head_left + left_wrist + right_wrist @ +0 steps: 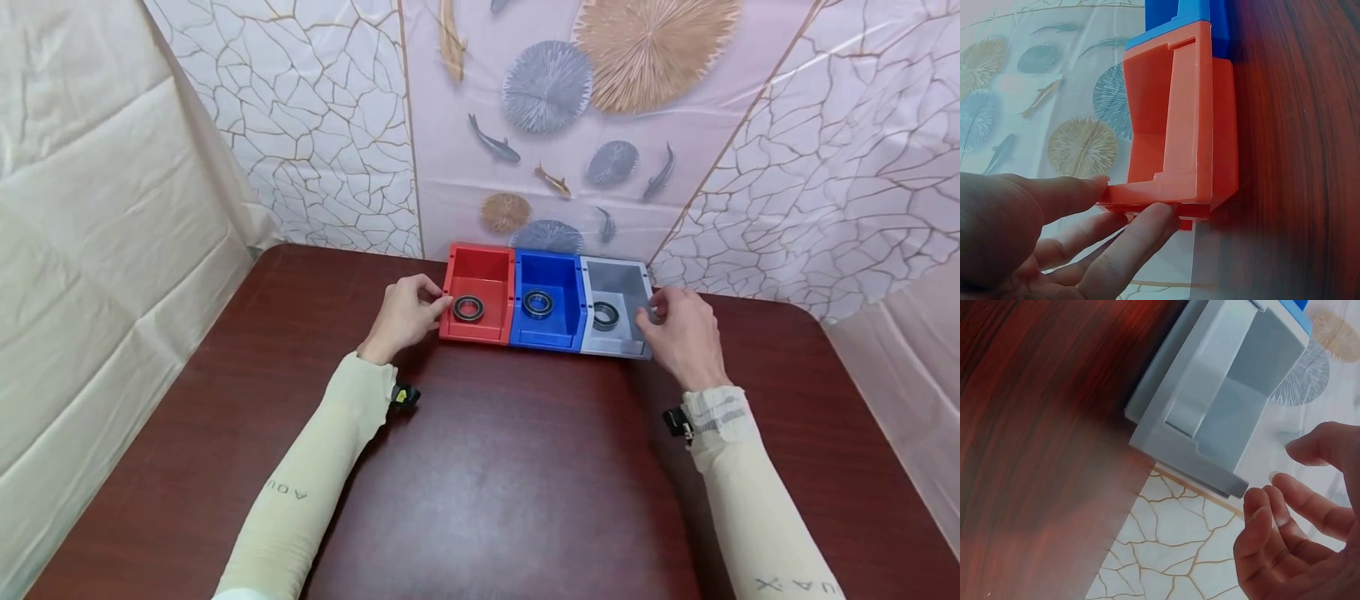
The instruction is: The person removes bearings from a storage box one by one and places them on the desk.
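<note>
Three joined plastic bins stand in a row at the back of the table: a red bin (480, 323), a blue bin (550, 340) and a grey bin (617, 343). Each has a black-sealed ball bearing in it: one bearing (457, 309) in the red, another bearing (528, 307) in the blue, a third bearing (614, 320) in the grey. My left hand (405, 315) holds the red bin's outer side wall, thumb at the rim and fingers against the outside. My right hand (684, 332) is beside the grey bin, its thumb and fingers apart around the outer rim.
The bins stand on a dark red-brown table (480, 467), close to a patterned wall covering (465, 183) behind. A pale cloth (97, 275) hangs along the left side. Both forearms wear cream sleeves, with a small black device at each wrist.
</note>
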A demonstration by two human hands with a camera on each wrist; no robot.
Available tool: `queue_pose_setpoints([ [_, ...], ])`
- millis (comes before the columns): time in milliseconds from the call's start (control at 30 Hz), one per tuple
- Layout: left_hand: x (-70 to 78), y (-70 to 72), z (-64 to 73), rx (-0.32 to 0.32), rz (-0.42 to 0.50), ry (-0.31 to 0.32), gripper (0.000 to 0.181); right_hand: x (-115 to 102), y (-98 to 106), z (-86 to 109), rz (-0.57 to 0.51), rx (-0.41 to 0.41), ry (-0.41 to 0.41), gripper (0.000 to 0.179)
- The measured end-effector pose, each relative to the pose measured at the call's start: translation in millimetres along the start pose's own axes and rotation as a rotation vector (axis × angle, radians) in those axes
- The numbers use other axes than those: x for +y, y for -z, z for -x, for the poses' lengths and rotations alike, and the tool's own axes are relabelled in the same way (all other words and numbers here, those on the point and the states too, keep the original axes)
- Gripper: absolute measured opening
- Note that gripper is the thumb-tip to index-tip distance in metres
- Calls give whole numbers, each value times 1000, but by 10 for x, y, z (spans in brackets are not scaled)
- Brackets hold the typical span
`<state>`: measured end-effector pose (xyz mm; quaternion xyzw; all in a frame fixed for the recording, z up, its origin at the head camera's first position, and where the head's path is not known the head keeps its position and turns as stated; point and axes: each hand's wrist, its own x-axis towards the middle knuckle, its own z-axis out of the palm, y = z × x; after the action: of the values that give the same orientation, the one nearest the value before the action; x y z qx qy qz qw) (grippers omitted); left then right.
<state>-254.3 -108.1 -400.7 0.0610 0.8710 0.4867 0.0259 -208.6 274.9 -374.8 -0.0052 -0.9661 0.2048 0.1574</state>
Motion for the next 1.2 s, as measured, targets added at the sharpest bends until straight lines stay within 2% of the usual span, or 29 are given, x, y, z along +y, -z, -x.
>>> queue_pose_setpoints([
  [233,-24,9,-8,-11,-7,-12,23,-91,-12,-29,14,-27,-12,28],
  [667,-15,16,-23,-23,-29,1,23,-163,-84,-62,-27,-32,80,26],
  [1200,-36,17,-25,-31,-24,-4,21,-257,-146,-101,-30,-37,88,28],
])
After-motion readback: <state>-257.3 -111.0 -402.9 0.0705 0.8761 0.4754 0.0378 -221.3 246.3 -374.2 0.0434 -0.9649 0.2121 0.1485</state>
